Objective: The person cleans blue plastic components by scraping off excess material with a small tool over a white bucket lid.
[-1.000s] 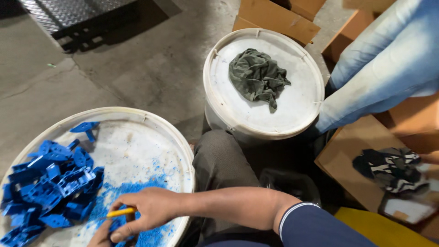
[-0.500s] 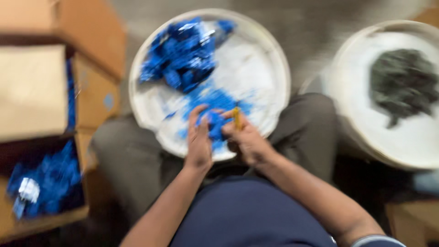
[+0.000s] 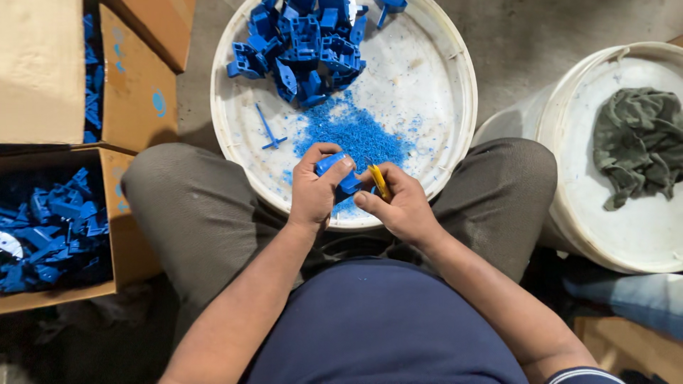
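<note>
**Blue part trimmed over white tub**

Largest first: two cardboard boxes sat at far left. The upper box (image 3: pixel 135 78), plain brown w/ blue smudges on its flap, held a few blue pcs. The lower box (image 3: pixel 57 235) was packed w/ blue plastic pcs; no label readable on either.

Between the knees stood a round white tub (image 3: pixel 441 85), w/ a pile of parts (image 3: pixel 306 43) at its far side & blue shavings (image 3: pixel 356 131) near the middle. A 2nd white bucket (image 3: pixel 640 235) stood at right w/ a dark green rag (image 3: pixel 637 142) on top.

Left hand (image 3: pixel 316 188) was closed round a small blue part (image 3: pixel 336 171) over the tub's near rim; its long axis ran roughly left-right. Right hand (image 3: pixel 402 206) gripped a yellow knife (image 3: pixel 379 183), tip slanting up-left, touching the part.
</note>
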